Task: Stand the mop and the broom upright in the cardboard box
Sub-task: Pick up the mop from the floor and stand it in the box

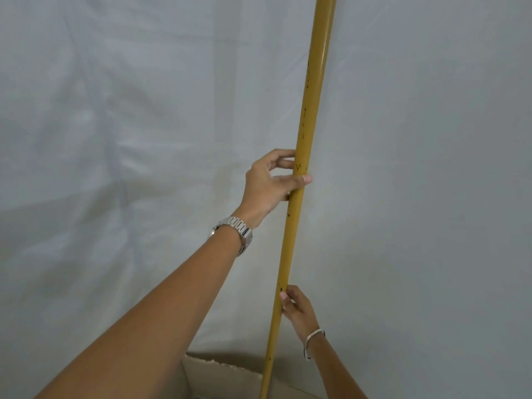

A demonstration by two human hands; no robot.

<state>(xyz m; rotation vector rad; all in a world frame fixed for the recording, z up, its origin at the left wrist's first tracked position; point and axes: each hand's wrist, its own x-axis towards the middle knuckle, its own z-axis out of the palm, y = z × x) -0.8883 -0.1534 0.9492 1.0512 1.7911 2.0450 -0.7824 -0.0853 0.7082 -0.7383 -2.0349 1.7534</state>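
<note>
A long yellow pole (309, 110), the handle of the mop or the broom, stands almost upright through the middle of the view; its head is out of sight below the frame. My left hand (270, 182) grips the pole at mid height, thumb across the front. My right hand (296, 308) holds the pole lower down, fingers wrapped on its right side. The pole's lower end runs down into the cardboard box (230, 372), of which only the pale far wall and torn rim show at the bottom edge. I cannot tell whether this handle belongs to the mop or the broom.
A white sheet (129, 139) with folds hangs as a backdrop behind everything. A metal watch (237, 230) sits on my left wrist and a thin bangle (312, 339) on my right wrist.
</note>
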